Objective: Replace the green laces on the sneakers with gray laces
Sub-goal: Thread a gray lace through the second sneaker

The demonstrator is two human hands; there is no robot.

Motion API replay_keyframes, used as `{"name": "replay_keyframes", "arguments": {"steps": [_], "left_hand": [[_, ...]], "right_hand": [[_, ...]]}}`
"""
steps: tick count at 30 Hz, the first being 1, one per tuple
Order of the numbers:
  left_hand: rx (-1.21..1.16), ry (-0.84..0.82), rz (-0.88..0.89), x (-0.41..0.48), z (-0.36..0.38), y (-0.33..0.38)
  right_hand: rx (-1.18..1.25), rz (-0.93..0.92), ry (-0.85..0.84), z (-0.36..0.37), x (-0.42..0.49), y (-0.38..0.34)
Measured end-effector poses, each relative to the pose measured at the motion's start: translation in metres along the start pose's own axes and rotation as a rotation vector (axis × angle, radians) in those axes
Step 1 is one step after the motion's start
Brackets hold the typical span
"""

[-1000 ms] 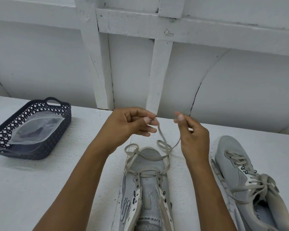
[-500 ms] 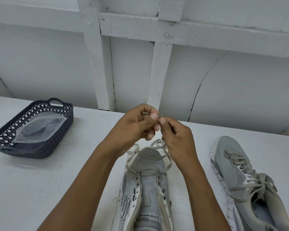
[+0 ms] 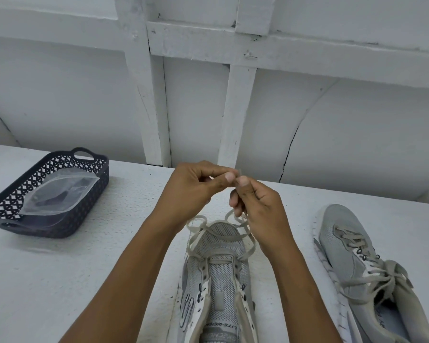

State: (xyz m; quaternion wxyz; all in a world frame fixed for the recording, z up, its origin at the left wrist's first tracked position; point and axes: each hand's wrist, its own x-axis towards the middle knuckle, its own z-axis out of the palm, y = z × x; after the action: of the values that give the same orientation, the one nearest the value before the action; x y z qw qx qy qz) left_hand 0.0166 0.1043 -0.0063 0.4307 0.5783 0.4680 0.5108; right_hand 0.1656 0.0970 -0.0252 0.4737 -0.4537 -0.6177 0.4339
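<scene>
A gray sneaker (image 3: pixel 218 276) lies in front of me, toe pointing away, with a pale gray lace (image 3: pixel 196 226) threaded only through its lowest eyelets and looping loosely over the toe. My left hand (image 3: pixel 196 186) and my right hand (image 3: pixel 255 206) meet above the toe, and both pinch the lace ends together between thumb and fingertips. A second gray sneaker (image 3: pixel 357 263) lies to the right, fully laced and tied with a gray lace.
A dark lattice basket (image 3: pixel 89 169) at the far left holds a clear plastic pouch (image 3: pixel 60 194). Everything rests on a white textured tabletop (image 3: pixel 72 268) that runs up to a white panelled wall (image 3: pixel 233 107) behind.
My hands were apart, each holding a lace end. They have come together above the toe and now pinch the ends at one point.
</scene>
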Motion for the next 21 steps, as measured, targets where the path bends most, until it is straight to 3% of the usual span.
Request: {"name": "replay_keyframes", "arguments": {"steps": [13, 21], "left_hand": [[-0.068, -0.032, -0.003, -0.001, 0.002, -0.001], [-0.299, 0.175, 0.075, 0.008, -0.02, 0.019]], "right_hand": [[0.235, 0.094, -0.287, -0.006, -0.001, 0.003], [0.313, 0.175, -0.458, -0.006, -0.01, -0.011]]}}
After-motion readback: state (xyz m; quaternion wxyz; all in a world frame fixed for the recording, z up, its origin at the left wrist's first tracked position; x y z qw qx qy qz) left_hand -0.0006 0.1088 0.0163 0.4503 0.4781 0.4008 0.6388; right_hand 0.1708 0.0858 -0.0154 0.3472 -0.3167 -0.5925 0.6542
